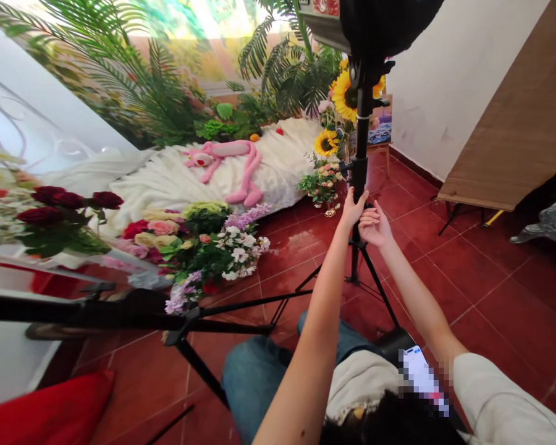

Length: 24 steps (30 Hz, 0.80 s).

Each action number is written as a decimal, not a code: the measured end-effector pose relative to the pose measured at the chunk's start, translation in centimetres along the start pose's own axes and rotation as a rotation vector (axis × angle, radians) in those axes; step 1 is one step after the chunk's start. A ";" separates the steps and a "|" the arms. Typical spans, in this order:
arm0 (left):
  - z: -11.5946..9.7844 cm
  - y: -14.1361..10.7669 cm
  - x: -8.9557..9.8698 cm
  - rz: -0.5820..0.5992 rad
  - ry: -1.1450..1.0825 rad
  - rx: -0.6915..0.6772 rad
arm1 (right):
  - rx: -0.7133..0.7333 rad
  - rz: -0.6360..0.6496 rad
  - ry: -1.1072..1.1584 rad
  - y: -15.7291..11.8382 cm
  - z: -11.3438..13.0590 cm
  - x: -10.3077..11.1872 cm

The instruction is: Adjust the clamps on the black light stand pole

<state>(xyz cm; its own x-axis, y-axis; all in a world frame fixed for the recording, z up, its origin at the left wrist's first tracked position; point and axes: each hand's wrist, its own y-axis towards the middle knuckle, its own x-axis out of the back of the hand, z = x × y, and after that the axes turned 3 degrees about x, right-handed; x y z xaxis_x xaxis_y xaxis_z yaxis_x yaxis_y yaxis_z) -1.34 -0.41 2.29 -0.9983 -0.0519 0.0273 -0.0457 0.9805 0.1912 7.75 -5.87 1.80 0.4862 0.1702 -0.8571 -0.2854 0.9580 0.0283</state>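
A black light stand point(362, 133) rises upright in front of me, a dark covered lamp head point(384, 28) at its top. My left hand point(352, 209) is closed around the lower part of its pole, thumb and a fingertip showing at the front. Just to the right, my right hand point(374, 226) has its fingers curled in against the same pole, by a small dark knob partly hidden by them. The legs of the stand spread over the floor below both hands. A lit phone point(421, 374) lies near my right forearm.
Another black stand point(134, 315) lies across the lower left, near flower bunches point(213, 247). A pink plush toy point(229, 161) rests on white fluffy cloth point(285, 154). Sunflowers point(345, 96) stand behind the pole. A brown board point(495, 117) leans at right above red floor tiles point(463, 281).
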 end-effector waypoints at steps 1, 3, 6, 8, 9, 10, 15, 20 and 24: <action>-0.1 0.0 0.0 0.005 0.005 0.000 | 0.008 0.011 -0.007 0.3 0.1 0.2; -0.1 -0.1 0.0 0.017 0.003 0.007 | 0.020 0.029 -0.025 0.7 0.1 0.6; 0.0 0.1 -0.2 0.010 -0.027 0.016 | 0.021 0.032 -0.024 1.0 0.1 1.1; 0.1 0.3 -0.3 -0.004 -0.045 0.020 | 0.027 0.021 -0.015 1.1 0.1 1.1; 0.2 0.3 -0.4 -0.010 -0.051 0.023 | 0.033 0.012 -0.011 1.1 0.1 1.0; 0.1 0.4 -0.5 -0.015 -0.056 0.026 | 0.040 0.001 -0.006 1.1 0.0 0.9; -0.4 0.1 -0.1 -0.003 -0.080 0.057 | 0.045 -0.097 -0.081 1.4 -0.6 0.1; -0.4 -0.2 0.2 0.009 -0.129 0.136 | 0.176 -0.239 -0.665 1.9 -0.3 1.2; -0.1 0.1 0.1 0.046 -0.209 0.163 | 0.332 -0.121 -1.281 1.7 1.9 3.0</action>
<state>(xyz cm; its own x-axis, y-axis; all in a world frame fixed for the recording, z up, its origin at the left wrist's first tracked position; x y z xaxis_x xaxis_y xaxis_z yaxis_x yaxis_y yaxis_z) -1.48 -0.37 2.38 -0.9847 0.0166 -0.1737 0.0109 0.9994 0.0338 10.27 -3.25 0.29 0.9758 0.0007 0.2188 -0.0607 0.9617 0.2672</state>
